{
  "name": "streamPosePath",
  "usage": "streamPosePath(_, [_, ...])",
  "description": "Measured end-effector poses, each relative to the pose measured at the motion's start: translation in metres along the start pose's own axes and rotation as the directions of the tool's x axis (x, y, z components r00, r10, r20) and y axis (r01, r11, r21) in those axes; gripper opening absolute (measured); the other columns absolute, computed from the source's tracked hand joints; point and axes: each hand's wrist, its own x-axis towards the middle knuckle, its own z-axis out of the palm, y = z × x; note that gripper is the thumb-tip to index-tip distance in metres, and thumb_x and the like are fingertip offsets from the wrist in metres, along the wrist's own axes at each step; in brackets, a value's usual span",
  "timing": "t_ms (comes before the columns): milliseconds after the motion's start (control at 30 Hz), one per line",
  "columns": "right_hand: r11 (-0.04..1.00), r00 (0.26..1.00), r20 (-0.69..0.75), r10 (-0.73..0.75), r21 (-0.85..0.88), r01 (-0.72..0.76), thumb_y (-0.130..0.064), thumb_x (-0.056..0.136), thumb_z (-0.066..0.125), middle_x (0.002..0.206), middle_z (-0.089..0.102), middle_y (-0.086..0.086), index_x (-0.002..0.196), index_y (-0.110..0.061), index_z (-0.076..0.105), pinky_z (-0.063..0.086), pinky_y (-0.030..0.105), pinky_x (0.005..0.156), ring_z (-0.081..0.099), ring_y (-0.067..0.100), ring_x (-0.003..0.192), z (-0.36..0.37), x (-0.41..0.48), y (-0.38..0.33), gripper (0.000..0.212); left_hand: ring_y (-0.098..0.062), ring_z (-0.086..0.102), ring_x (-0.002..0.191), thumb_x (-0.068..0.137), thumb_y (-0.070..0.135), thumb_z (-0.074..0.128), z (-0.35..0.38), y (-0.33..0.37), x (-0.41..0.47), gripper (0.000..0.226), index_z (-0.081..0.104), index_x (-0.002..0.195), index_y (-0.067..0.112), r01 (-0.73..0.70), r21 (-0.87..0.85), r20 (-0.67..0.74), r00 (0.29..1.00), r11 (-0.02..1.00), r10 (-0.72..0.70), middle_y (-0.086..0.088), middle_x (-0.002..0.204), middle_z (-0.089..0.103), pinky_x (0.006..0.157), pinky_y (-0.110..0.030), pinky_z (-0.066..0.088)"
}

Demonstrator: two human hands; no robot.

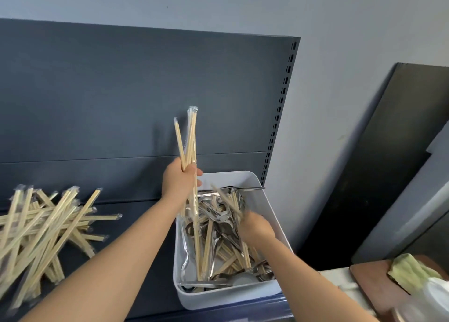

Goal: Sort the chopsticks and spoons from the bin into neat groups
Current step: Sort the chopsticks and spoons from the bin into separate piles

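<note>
Left hand [178,183] grips wrapped wooden chopsticks [189,139] over the white plastic bin [220,297]; right hand [255,227], blurred inside, grip unclear. Gathering step; next I'd lay them neatly on the shelf pile [48,227].

Dark shelving panel [121,98], grey wall [340,30]

A dark grey shelf [155,285] carries a loose, criss-crossed pile of wrapped chopsticks [43,236] at its left and a white bin [226,295] at its right end, well apart.
</note>
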Motion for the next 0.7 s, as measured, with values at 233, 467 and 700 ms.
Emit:
streamPosePath(233, [0.996, 0.997, 0.039, 0.071, -0.060, -0.069, -0.014, 0.085, 0.051, 0.086, 0.061, 0.003, 0.101, -0.009, 0.064, 0.047, 0.029, 0.065, 0.064, 0.025, 0.088, 0.010, -0.001, 0.008, 0.021, -0.018, 0.062, 0.053, 0.100, 0.019, 0.051, -0.012, -0.013, -0.023, 0.011, 0.059, 0.104, 0.013, 0.152, -0.095, 0.095, 0.985, 0.984, -0.143, -0.004, 0.081, 0.071, 0.054, -0.030, 0.052])
streamPosePath(467, [0.947, 0.936, -0.351, 0.012, 0.305, 0.102, -0.031, 0.095, 0.043, 0.090, 0.062, 0.005, 0.100, -0.014, 0.050, 0.044, 0.036, 0.068, 0.055, 0.028, 0.078, 0.006, -0.026, -0.016, 0.019, -0.015, 0.061, 0.052, 0.100, 0.019, 0.050, -0.031, -0.019, -0.046, 0.015, 0.060, 0.108, 0.011, 0.197, -0.124, 0.072, 0.979, 0.972, -0.190, -0.006, 0.079, 0.070, 0.050, -0.026, 0.050])
streamPosePath(700, [0.738, 0.842, -0.410, -0.350, 0.433, 0.517, -0.025, 0.100, 0.043, 0.072, 0.055, 0.001, 0.090, -0.015, 0.047, 0.036, 0.033, 0.058, 0.050, 0.023, 0.064, 0.013, -0.065, -0.088, 0.014, -0.017, 0.060, 0.063, 0.099, 0.020, 0.052, -0.066, -0.020, -0.072, 0.015, 0.062, 0.104, 0.010, 0.188, -0.269, -0.058, 0.976, 0.945, -0.210, -0.009, 0.080, 0.068, 0.060, -0.029, 0.052])
